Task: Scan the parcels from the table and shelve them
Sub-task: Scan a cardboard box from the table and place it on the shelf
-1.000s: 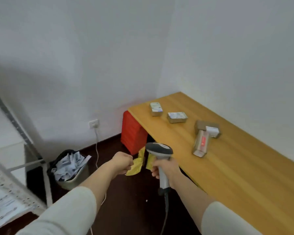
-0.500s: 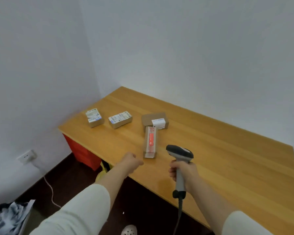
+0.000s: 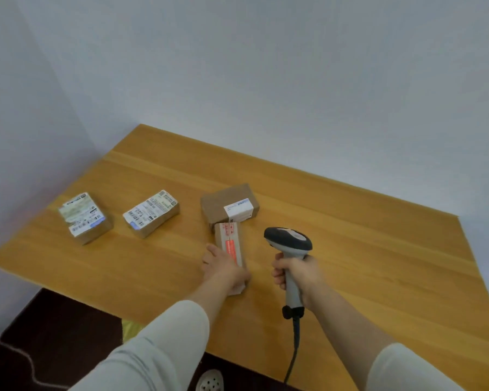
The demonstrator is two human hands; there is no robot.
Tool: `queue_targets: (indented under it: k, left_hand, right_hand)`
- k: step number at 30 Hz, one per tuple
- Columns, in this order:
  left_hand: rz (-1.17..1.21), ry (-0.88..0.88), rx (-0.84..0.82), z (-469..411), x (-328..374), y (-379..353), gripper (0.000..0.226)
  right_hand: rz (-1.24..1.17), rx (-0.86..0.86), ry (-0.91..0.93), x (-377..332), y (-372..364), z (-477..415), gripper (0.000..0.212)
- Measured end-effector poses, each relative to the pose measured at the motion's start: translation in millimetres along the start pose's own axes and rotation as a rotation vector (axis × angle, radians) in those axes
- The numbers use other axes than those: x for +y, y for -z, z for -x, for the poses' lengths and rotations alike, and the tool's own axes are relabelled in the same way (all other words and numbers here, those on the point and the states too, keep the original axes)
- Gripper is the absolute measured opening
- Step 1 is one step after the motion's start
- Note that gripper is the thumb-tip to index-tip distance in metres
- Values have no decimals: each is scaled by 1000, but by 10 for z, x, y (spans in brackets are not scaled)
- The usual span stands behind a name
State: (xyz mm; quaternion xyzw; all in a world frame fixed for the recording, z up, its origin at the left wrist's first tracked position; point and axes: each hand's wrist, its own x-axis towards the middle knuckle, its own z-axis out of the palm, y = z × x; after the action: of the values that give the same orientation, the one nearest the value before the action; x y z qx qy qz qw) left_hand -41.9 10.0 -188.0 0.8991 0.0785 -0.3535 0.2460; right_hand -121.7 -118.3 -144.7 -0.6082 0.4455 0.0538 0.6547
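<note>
Fingers of the left hand [image 3: 223, 268] curl over the red-taped parcel [image 3: 229, 237], lying near the table [image 3: 350, 249]'s middle, its far end touching a brown box [image 3: 223, 203]; the right hand [image 3: 297, 273] grips the scanner [image 3: 290, 241] just right; two labelled parcels [image 3: 85, 218] [image 3: 151, 213] lie further left.

The counter [image 3: 364, 263] is a pale wooden top set into a corner between two white walls. Four cardboard parcels lie on its left half. The leftmost parcel [image 3: 84, 218] and the second parcel [image 3: 151, 213] sit apart near the left edge, each with printed labels on top. Further right lies a brown box [image 3: 229, 206] with one white label. A narrow parcel [image 3: 230, 244] with red tape lies lengthwise, its far end touching the brown box's near side.
</note>
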Motion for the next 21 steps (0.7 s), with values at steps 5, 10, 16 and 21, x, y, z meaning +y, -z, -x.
queue_targets:
  k: [5, 10, 16, 21]
  left_hand:
    - [453, 1, -148, -79, -126, 208, 74]
    - [878, -91, -489, 180, -288, 471, 51]
    - [1074, -216, -493, 575, -425, 468, 70]
    - [1104, -222, -408, 819, -480, 502, 82]
  right_hand:
    - [-41, -3, -26, -42, -70, -96, 8]
    - [-143, -26, -20, -85, -120, -124, 32]
    - [-135, -242, 18, -172, -230, 149, 43]
    - [-110, -335, 91, -215, -200, 311, 40]
